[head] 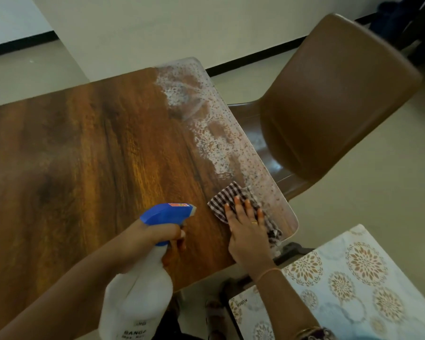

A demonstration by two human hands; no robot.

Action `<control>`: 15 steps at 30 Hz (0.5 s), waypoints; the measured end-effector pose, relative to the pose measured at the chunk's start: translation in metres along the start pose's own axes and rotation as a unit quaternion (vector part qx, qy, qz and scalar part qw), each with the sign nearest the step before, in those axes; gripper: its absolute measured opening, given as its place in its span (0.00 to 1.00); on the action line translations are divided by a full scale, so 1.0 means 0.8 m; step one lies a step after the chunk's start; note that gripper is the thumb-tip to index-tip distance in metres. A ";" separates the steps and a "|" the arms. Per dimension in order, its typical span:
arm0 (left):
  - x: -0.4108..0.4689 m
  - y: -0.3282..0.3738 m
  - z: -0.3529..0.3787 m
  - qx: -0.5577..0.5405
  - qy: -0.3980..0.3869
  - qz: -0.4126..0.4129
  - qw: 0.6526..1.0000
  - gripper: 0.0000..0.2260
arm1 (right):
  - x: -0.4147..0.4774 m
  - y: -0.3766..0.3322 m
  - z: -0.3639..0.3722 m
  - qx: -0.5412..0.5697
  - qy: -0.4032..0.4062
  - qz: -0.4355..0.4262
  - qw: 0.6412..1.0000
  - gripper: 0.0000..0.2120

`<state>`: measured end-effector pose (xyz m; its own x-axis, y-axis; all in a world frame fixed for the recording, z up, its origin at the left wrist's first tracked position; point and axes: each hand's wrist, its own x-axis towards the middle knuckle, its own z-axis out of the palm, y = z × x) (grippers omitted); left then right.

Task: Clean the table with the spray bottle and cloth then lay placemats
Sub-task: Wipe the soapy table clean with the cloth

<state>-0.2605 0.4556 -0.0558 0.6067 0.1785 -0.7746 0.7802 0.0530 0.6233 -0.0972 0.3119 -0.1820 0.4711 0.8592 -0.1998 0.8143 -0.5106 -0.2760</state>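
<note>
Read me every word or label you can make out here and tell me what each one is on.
"KUBER": printed sideways near the corner of the placemat.
"BANGA", cut off at the curve: low on the spray bottle.
The line under it and the small mark above it: too blurred to read.
The red sticker on the blue spray head: too small to read.

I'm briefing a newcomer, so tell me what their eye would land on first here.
The band of white foamy spray along the right edge of the dark wooden table stands out first. At its near end the right hand presses flat on a brown-and-white checked cloth, while the left hand grips a white plastic spray bottle with a blue trigger head beside it.
</note>
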 end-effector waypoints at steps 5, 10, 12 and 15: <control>0.004 0.059 0.055 -0.016 0.095 0.135 0.986 0.15 | -0.020 -0.021 0.007 -0.003 -0.020 0.010 1.000 0.28; 0.015 0.086 0.064 0.032 0.109 0.136 0.984 0.12 | -0.025 -0.015 0.006 -0.003 -0.017 0.008 1.000 0.26; 0.015 0.091 0.060 0.050 0.078 0.134 0.987 0.20 | -0.025 -0.015 0.005 -0.001 -0.019 0.009 1.000 0.26; 0.013 0.095 0.057 0.077 0.050 0.124 0.988 0.18 | -0.027 -0.014 0.006 -0.001 -0.013 0.001 1.000 0.26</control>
<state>-0.1877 0.4165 -0.0211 0.7705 0.2646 -0.5799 0.6274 -0.1544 0.7632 -0.1181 0.2986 -0.1793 0.4633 0.8574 -0.2240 0.8145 -0.5116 -0.2737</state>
